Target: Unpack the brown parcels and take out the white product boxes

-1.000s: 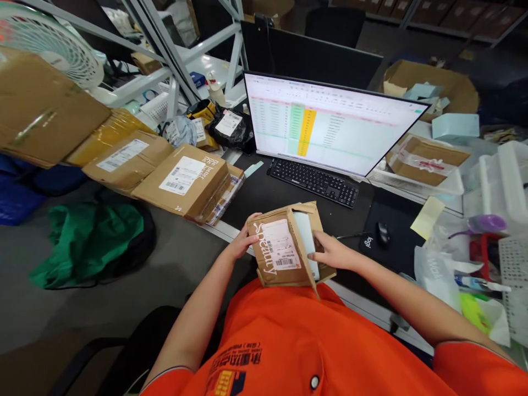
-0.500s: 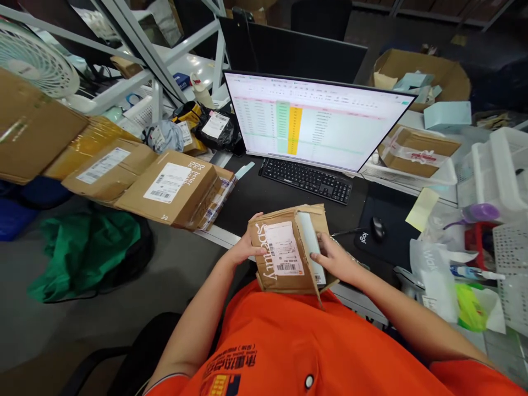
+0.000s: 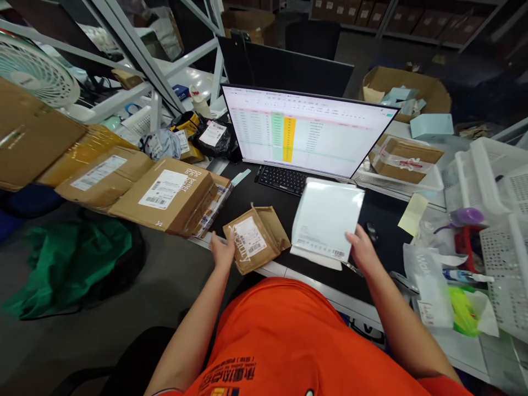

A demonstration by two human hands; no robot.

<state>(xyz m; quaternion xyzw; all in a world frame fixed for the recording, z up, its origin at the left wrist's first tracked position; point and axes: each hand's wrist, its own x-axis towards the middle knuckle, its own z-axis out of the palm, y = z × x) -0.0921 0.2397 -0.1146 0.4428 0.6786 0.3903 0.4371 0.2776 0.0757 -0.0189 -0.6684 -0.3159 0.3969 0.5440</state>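
Observation:
My right hand (image 3: 363, 248) grips the lower right edge of a flat, pale blue box (image 3: 328, 220), thumb on top. Small print and a barcode show on its upward face. It is tilted above the black desk mat, covering part of the keyboard (image 3: 280, 179). My left hand (image 3: 223, 252) is at the left side of an opened cardboard box (image 3: 268, 250), thumb against or close to it, fingers apart. That cardboard box has a white shipping label and lies at the desk's front edge, its flaps spread toward the right.
Taped, labelled cartons (image 3: 160, 190) line the left. Behind the mat stands a monitor (image 3: 305, 129) with a spreadsheet. To the right are a mouse (image 3: 372, 234), a yellow note (image 3: 413, 210), a taped carton (image 3: 406, 159) in a white tray, and white baskets (image 3: 505, 264).
The pale blue box has come out of the cardboard box and moved right in my right hand. The cardboard box has gone left and down onto the desk edge; my left hand has loosened.

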